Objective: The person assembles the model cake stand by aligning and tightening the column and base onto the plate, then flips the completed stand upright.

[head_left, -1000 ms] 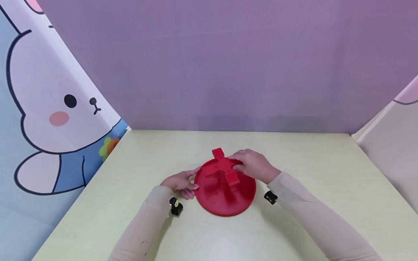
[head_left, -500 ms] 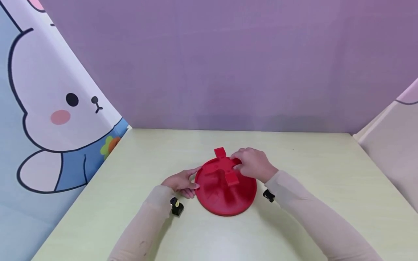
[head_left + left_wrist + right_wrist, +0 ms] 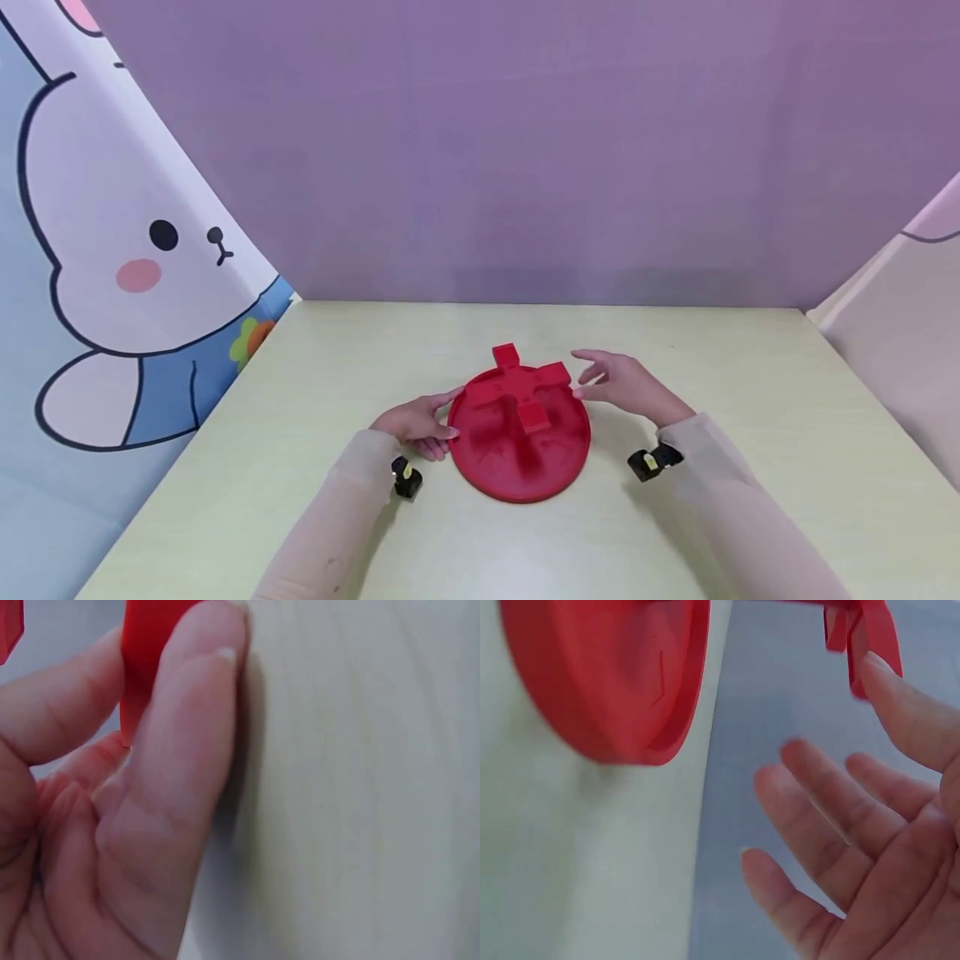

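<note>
A red round base [image 3: 487, 482] with a raised rim lies on the table, and a red four-armed cross piece [image 3: 519, 385] stands up over it. My left hand [image 3: 411, 423] pinches the base's left rim; close up in the left wrist view, thumb and fingers lie on either side of the red edge [image 3: 150, 634]. Off the right arm of the cross is my right hand [image 3: 628, 387], its fingers spread and holding nothing. In the right wrist view the thumb overlaps a cross arm's end [image 3: 877, 637], while the other fingers stand apart from it.
The pale table [image 3: 360, 350] reaches back to a purple wall panel [image 3: 525, 167]. A cloth with a rabbit print [image 3: 97, 208] hangs at the left, and a pale panel [image 3: 900, 333] borders the right. Each wrist wears a black camera [image 3: 654, 461].
My right hand has let go of the cross's right arm and drawn away to the right, its fingers spreading. My left hand keeps its grip on the rim; the base has stayed in place.
</note>
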Action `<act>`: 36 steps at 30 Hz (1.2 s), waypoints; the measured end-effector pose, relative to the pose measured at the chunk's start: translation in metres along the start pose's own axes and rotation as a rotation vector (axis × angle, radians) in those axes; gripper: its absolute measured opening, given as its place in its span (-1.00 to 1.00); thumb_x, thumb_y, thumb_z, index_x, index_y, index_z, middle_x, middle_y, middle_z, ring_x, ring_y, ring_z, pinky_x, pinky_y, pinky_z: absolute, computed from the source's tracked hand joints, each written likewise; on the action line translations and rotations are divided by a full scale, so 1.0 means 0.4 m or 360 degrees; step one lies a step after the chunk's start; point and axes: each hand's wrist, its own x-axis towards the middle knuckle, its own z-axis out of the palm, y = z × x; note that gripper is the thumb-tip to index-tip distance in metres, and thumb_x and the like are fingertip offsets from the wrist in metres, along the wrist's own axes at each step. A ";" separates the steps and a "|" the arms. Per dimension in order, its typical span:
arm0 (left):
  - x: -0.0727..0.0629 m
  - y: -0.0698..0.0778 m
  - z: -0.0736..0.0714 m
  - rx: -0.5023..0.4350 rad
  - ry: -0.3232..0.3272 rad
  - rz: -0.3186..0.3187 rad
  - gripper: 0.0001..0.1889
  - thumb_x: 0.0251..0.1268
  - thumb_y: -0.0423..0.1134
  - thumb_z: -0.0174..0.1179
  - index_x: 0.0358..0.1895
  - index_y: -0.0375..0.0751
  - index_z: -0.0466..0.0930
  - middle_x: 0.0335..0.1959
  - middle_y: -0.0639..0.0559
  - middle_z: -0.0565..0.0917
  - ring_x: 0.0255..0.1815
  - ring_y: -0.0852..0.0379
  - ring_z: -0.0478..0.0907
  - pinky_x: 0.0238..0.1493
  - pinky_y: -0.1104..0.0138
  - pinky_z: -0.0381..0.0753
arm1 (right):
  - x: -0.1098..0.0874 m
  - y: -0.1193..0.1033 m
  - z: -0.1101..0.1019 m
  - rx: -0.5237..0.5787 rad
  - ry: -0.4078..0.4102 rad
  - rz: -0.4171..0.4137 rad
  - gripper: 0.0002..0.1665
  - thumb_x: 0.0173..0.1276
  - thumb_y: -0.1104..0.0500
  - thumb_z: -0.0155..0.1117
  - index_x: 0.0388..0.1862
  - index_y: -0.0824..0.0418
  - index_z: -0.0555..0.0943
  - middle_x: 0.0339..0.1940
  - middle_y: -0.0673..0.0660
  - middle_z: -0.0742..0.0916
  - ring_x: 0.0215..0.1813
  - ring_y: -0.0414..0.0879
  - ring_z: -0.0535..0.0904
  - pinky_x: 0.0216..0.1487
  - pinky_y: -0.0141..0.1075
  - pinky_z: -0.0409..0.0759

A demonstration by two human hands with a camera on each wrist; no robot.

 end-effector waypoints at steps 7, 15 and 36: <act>-0.006 -0.004 -0.014 -0.0012 -0.0066 0.0019 -0.18 0.29 -0.35 0.23 0.53 0.07 0.00 -0.56 -0.15 0.63 -0.65 0.12 0.60 -0.44 0.32 0.69 | -0.021 0.052 0.021 0.0166 -0.0116 0.0164 -0.22 0.30 0.22 0.29 0.41 0.46 0.21 -0.34 0.13 0.71 -0.31 0.02 0.64 -0.05 -0.03 0.59; -0.020 -0.023 -0.022 -0.0231 -0.0123 -0.0008 -0.20 0.35 -0.31 0.17 0.55 -0.03 -0.08 -0.56 -0.12 0.63 -0.63 0.12 0.61 -0.43 0.30 0.70 | -0.037 0.062 0.048 0.0284 -0.0277 0.0405 -0.18 0.32 0.16 0.25 0.42 0.48 0.15 -0.42 0.15 0.70 -0.44 0.00 0.66 -0.38 -0.22 0.63; -0.011 -0.013 0.047 -0.0194 0.0059 0.0102 -0.12 0.18 -0.38 0.26 0.53 -0.09 -0.02 -0.64 -0.09 0.58 -0.72 0.17 0.52 -0.59 0.38 0.64 | -0.026 0.054 0.104 0.0177 -0.0311 0.0457 -0.16 0.28 0.29 0.21 0.46 0.38 0.09 -0.61 0.14 0.64 -0.63 -0.07 0.59 -0.57 -0.26 0.61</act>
